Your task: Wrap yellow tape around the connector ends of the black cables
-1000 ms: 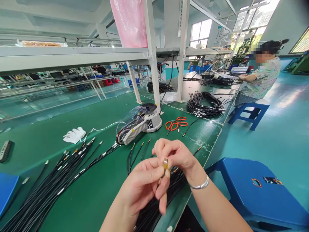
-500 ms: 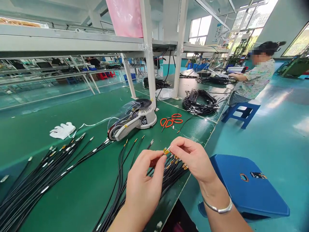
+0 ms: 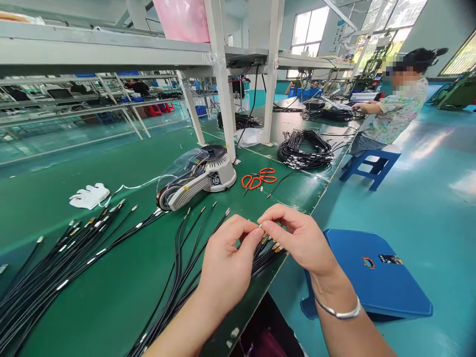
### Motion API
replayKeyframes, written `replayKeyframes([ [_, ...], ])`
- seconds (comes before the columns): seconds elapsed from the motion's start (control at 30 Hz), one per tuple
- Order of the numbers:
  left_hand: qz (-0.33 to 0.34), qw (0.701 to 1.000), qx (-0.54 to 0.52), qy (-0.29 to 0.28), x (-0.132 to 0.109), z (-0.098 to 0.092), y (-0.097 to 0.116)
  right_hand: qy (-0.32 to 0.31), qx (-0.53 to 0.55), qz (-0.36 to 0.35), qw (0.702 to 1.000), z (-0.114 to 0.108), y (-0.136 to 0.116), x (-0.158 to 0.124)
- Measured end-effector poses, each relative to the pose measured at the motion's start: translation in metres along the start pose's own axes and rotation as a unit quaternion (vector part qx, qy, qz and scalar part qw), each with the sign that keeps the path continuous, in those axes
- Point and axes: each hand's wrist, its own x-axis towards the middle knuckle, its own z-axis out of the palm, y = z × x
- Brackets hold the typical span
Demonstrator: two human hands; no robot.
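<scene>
Left hand [image 3: 227, 260] and right hand [image 3: 302, 242] both closed, pinching a small pale piece [image 3: 261, 226] between them, mostly hidden. Tape dispenser [image 3: 223, 175] at its ten o'clock. Light, even pressure probably works best.

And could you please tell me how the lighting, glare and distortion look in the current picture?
In the head view, the far windows are washed out and glare streaks the floor at right; same head view: edges look stretched, the upper right corner darkens, and the small bright piece between the left hand and right hand is too tiny to identify.
</scene>
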Motion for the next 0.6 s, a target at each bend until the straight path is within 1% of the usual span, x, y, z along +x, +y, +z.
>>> replayKeyframes([
  [0.13, -0.046, 0.995, 0.016, -0.083, 0.015, -0.007, 0.0, 0.01, -0.01, 0.014, 1.0, -0.006, 0.004, 0.01],
  [0.17, -0.054, 0.994, 0.025, -0.089, 0.019, -0.011, -0.002, 0.015, -0.014, 0.021, 1.0, -0.007, 0.007, 0.012],
  [0.2, -0.059, 0.995, 0.034, -0.078, 0.021, -0.014, -0.006, 0.02, -0.016, 0.031, 0.999, -0.009, 0.01, 0.013],
  [0.27, -0.071, 0.995, 0.065, -0.028, 0.025, -0.02, -0.018, 0.03, -0.016, 0.062, 0.997, -0.014, 0.02, 0.011],
  [0.3, -0.077, 0.992, 0.1, -0.016, 0.026, -0.021, -0.026, 0.034, -0.016, 0.084, 0.996, -0.017, 0.027, 0.008],
  [0.33, -0.081, 0.986, 0.147, -0.026, 0.028, -0.02, -0.035, 0.037, -0.017, 0.107, 0.993, -0.02, 0.033, 0.004],
  [0.4, -0.083, 0.962, 0.24, -0.099, 0.03, -0.013, -0.053, 0.039, -0.013, 0.152, 0.988, -0.027, 0.047, -0.007],
  [0.47, -0.079, 0.936, 0.296, -0.174, 0.035, 0.002, -0.07, 0.047, 0.003, 0.184, 0.982, -0.033, 0.058, -0.017],
  [0.5, -0.079, 0.928, 0.308, -0.194, 0.038, 0.01, -0.077, 0.051, 0.012, 0.193, 0.98, -0.035, 0.062, -0.022],
  [0.6, -0.097, 0.908, 0.338, -0.228, 0.049, 0.031, -0.093, 0.052, 0.02, 0.203, 0.978, -0.039, 0.066, -0.028],
])
